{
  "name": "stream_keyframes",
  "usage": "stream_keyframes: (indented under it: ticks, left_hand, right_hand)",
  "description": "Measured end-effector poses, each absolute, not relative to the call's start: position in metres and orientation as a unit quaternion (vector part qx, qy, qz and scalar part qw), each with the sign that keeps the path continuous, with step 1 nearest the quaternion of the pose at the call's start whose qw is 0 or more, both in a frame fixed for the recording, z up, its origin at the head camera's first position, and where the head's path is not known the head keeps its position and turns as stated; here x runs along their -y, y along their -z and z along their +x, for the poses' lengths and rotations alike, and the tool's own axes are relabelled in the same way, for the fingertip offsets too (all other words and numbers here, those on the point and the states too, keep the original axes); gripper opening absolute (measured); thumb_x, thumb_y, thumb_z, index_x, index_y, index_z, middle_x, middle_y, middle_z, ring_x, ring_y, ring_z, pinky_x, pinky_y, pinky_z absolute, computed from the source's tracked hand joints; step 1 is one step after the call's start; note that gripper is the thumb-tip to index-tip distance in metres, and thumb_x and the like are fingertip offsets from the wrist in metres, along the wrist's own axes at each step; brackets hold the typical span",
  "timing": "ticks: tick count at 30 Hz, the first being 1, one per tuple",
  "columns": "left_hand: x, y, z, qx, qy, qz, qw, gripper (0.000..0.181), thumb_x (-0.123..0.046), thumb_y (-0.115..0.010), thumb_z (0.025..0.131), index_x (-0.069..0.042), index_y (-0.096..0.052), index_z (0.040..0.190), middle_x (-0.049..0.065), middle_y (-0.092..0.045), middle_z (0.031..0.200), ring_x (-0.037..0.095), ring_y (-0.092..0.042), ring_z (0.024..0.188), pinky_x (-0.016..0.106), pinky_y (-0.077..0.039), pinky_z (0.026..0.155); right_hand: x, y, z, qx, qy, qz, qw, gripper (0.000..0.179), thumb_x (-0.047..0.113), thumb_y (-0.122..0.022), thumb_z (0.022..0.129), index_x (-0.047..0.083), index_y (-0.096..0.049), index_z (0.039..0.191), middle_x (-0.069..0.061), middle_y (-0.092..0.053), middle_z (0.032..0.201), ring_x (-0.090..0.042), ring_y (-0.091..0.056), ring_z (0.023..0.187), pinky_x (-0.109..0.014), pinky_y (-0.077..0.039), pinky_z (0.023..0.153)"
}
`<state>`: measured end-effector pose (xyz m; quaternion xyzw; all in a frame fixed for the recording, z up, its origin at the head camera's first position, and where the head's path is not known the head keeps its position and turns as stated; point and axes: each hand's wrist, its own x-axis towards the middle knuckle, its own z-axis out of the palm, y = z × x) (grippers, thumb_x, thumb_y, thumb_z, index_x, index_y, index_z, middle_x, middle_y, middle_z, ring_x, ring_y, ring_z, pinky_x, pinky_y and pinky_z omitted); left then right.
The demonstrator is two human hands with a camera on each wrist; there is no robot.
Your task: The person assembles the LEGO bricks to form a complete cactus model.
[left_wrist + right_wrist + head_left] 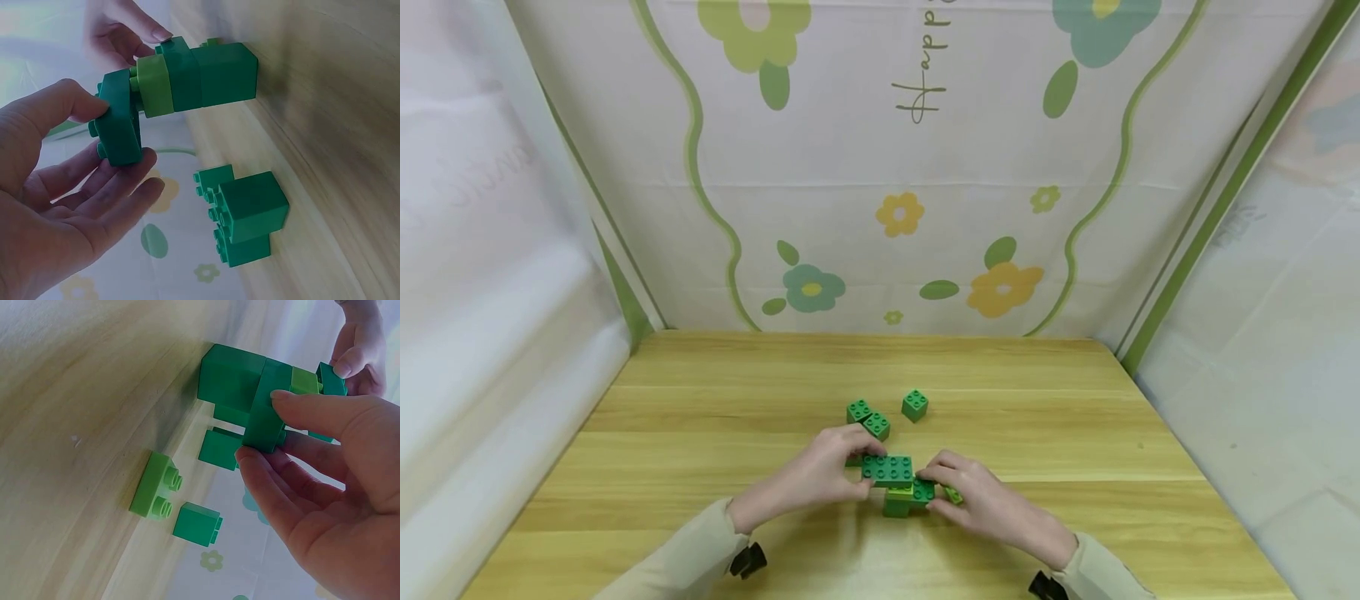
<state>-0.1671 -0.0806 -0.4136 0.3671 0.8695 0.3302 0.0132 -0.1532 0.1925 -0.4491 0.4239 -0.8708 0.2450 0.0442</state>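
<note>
A small stack of toy building bricks stands on the table between the two hands. At its base is a dark green block (pixel 228 74), with a long dark green brick (pixel 265 409) above that juts to the right, then a light green brick (pixel 155 86). My left hand (pixel 820 473) pinches an eight-stud dark green brick (pixel 887 472) between thumb and fingers. That brick sits slightly tilted over the light green one, whose studs show between them. My right hand (pixel 983 504) grips the jutting end of the long brick, thumb on one side and fingers on the other.
Behind the stack lie loose four-stud green bricks: a close pair (pixel 859 410) and a single one (pixel 915 406). Another green brick (pixel 853 460) is partly hidden by the left hand. A loose light green brick (pixel 152 487) lies beside the right hand. A printed cloth (pixel 902 150) rises behind the table.
</note>
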Motion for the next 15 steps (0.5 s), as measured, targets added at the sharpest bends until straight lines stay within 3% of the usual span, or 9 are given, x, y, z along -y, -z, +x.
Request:
stream_keyframes:
  ticks: [15]
  left_hand:
    - [0.0802,0.4208,-0.1634,-0.861,-0.358,0.36,0.031,0.036,-0.003,-0.073,0.077,-0.005,-0.069,0.112,0.003,-0.066,0.106,0.01,-0.063,0.094,0.018,-0.059,0.08]
  right_hand:
    - [-0.1919,0.4478,-0.153,0.877,-0.246,0.412,0.032,0.034,0.011,-0.074,0.087,0.004,-0.066,0.12,-0.003,-0.065,0.11,-0.01,-0.065,0.094,-0.023,-0.06,0.078]
